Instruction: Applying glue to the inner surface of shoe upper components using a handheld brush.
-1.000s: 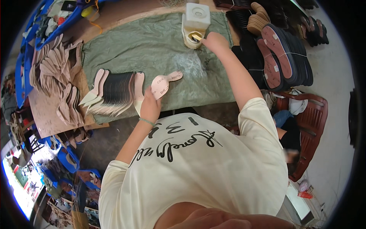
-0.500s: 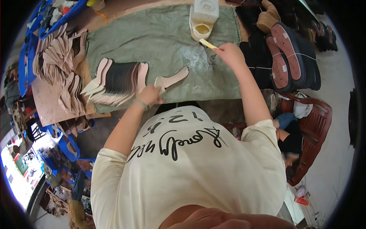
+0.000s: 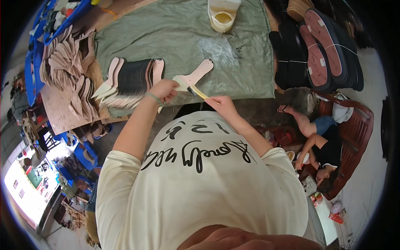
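Note:
My left hand (image 3: 164, 90) is closed on the near end of a pale pink shoe-upper piece (image 3: 200, 71), which lies on the green sheet. My right hand (image 3: 224, 107) grips the yellow handle of a glue brush (image 3: 201, 94), whose dark bristles are against the piece's near edge, close to my left fingers. Just left of the piece stands a fanned stack of dark and pink upper pieces (image 3: 133, 79). Beyond my hands, at the far side, is a white plastic container (image 3: 223, 10) with a cut-open mouth and yellowish glue around it.
The table bears a green sheet (image 3: 166, 37), with a shiny glue-smeared patch right of its middle. Piles of beige pieces (image 3: 64, 62) lie at the left, beside blue bins (image 3: 73, 16). Tied bundles of shoe soles (image 3: 325, 46) stand at the right. Another person (image 3: 321, 141) sits on a wooden chair (image 3: 356, 146).
My right hand has brought the brush from the container's mouth down and left onto the piece in my left hand. The view has shifted slightly; the seated person shows more fully.

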### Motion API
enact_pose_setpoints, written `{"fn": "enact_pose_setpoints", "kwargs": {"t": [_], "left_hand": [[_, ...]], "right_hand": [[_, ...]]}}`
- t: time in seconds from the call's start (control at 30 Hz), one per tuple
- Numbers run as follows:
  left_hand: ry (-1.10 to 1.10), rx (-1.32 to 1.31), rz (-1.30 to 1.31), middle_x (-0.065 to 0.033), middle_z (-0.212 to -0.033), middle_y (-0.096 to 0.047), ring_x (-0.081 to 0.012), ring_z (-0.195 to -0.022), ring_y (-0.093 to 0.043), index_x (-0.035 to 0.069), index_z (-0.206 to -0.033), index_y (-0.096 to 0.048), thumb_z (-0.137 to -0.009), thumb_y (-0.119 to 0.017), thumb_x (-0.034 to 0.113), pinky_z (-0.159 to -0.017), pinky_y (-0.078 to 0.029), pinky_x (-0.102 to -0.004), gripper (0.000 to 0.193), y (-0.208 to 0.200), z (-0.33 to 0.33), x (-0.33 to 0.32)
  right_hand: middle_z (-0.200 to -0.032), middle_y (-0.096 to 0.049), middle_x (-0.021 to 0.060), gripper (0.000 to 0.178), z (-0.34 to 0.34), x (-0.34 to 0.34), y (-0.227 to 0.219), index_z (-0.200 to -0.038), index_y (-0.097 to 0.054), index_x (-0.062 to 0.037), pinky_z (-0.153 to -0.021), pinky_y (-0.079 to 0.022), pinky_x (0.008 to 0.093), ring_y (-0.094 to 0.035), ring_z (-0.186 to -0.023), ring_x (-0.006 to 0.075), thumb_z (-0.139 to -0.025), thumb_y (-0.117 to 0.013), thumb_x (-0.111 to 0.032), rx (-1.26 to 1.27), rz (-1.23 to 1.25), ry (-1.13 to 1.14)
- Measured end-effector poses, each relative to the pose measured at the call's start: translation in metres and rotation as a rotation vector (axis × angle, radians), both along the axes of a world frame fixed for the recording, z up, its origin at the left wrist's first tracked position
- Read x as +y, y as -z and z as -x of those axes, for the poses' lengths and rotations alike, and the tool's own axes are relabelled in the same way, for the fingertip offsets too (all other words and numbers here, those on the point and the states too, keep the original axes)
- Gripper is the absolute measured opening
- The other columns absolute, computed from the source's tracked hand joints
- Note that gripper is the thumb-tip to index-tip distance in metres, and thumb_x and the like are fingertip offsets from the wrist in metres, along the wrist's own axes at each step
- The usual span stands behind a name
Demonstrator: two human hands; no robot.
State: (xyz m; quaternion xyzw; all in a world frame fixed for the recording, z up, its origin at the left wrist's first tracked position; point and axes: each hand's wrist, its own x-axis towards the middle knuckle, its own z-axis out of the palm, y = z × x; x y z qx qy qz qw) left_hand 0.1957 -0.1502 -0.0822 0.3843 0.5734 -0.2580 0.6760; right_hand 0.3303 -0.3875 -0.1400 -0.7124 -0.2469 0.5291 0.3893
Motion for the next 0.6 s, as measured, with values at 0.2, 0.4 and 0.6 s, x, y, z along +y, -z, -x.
{"fn": "enact_pose_setpoints", "kwargs": {"t": [0.2,0.4,0.6], "left_hand": [[-0.042,-0.036,0.086,0.0068,-0.055,-0.030,-0.0043,-0.045,-0.021,0.011,-0.073,-0.047,-0.091,-0.049,0.020,-0.038,-0.013,-0.0233,0.020,-0.005,0.000,0.003],[-0.018,-0.026,0.047,0.0070,-0.055,-0.029,-0.0042,-0.045,-0.021,0.011,-0.074,-0.047,-0.091,-0.049,0.020,-0.039,-0.014,-0.0236,0.019,-0.001,0.002,-0.003],[0.096,-0.009,-0.022,0.0026,-0.058,-0.039,-0.0081,-0.045,-0.032,0.008,-0.078,-0.050,-0.088,-0.049,0.025,-0.039,-0.019,-0.0275,0.020,0.010,0.008,-0.002]], "right_hand": [[-0.065,-0.062,0.0143,0.035,0.000,0.002,-0.004,-0.091,-0.072,-0.0086,-0.053,-0.044,0.0406,-0.058,-0.056,0.0319,-0.087,-0.062,-0.042,-0.438,-0.003,-0.098],[-0.062,-0.060,0.0132,0.031,-0.005,-0.004,0.014,-0.078,-0.067,-0.0099,-0.050,-0.042,0.0447,-0.058,-0.056,0.0341,-0.087,-0.060,-0.039,-0.783,-0.104,-0.094],[-0.067,-0.061,0.0148,0.029,-0.016,0.004,0.006,-0.085,-0.069,-0.0107,-0.052,-0.042,0.0451,-0.058,-0.060,0.0359,-0.088,-0.059,-0.038,-0.745,0.036,-0.090]]}}
